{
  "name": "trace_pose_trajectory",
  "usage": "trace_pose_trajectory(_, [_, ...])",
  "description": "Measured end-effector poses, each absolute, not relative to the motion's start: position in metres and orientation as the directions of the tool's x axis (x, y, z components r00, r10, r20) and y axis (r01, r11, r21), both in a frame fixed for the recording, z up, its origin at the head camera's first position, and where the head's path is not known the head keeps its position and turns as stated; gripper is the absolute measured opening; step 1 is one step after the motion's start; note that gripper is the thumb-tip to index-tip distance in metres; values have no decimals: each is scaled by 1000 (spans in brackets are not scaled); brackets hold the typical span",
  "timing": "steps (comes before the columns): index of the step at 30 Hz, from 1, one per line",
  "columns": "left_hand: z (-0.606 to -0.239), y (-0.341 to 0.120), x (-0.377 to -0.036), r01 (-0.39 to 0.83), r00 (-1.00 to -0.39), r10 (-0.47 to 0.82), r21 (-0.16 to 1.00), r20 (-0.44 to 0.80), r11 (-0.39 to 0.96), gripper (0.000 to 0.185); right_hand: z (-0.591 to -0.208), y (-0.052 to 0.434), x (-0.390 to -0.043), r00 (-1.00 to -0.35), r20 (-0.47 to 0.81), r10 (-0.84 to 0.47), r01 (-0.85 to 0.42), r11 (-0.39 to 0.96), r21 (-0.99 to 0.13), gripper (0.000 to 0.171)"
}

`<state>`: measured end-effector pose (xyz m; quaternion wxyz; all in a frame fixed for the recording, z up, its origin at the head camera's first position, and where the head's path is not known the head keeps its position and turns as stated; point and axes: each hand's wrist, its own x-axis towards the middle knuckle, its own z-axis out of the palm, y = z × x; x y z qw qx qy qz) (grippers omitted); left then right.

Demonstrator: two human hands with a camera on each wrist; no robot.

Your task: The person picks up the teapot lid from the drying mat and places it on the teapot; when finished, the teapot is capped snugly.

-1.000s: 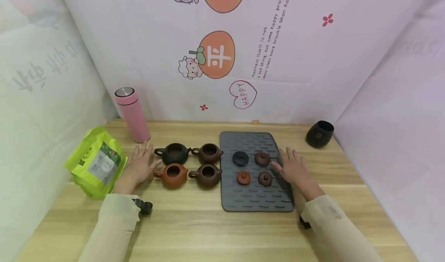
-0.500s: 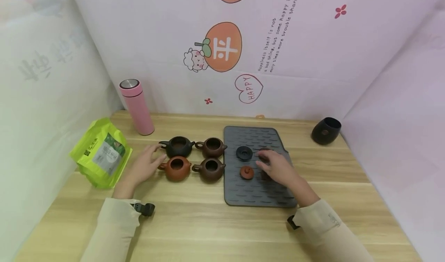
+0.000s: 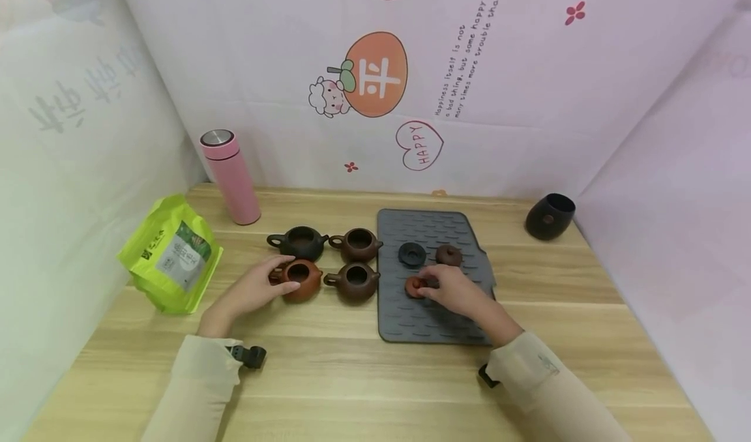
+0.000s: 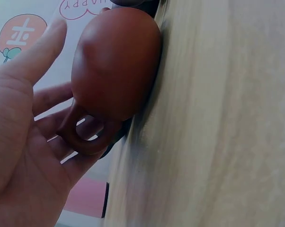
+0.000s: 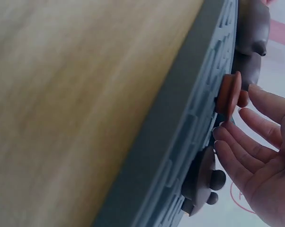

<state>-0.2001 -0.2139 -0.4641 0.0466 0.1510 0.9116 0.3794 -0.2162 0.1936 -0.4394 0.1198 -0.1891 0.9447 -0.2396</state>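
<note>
The wooden counter (image 3: 364, 377) carries it all, and on its right half the grey ribbed mat (image 3: 431, 328) holds the loose lids. Off to the left sit the green tea packet (image 3: 171, 254) and the pink flask (image 3: 231, 176); a black cup (image 3: 549, 216) stands far right. Four open pots stand in a block beside the mat, and the left hand (image 3: 253, 290) has slid in from the bare counter onto the orange-red teapot (image 3: 299, 278), front left of the block: thumb and fingers straight, cradling its handle side, not clamped. Now the right hand (image 3: 454, 292), which lay flat at the mat's right edge a second ago, has swept left across the lids, and its fingertips touch the orange-red lid (image 3: 414, 286) at the mat's front left, fingers barely bent, lid not lifted. Matching colours, so this pot and lid look like the pair in hand.
</note>
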Motion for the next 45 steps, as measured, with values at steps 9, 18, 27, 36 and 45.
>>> trace_pose_trajectory(9, [-469,-212,-205,260,-947,314,730,65,632,68,-444,188,-221,-915,-117,-386,-284,822,-494,20])
trace_pose_trajectory(18, [-469,-213,-204,245,-951,301,755,67,608,66,-441,183,-222,-938,-70,-340,-255,811,-527,14])
trace_pose_trajectory(27, [-469,-214,-204,206,-957,286,789,40,578,66,-412,159,-223,-930,16,-368,-308,753,-582,13])
trace_pose_trajectory(36, [-471,-215,-204,196,-963,266,798,46,571,65,-396,110,-226,-915,18,-404,-329,718,-613,15])
trace_pose_trajectory(45, [-475,-215,-205,187,-967,252,805,49,563,65,-401,68,-236,-887,21,-461,-373,688,-622,14])
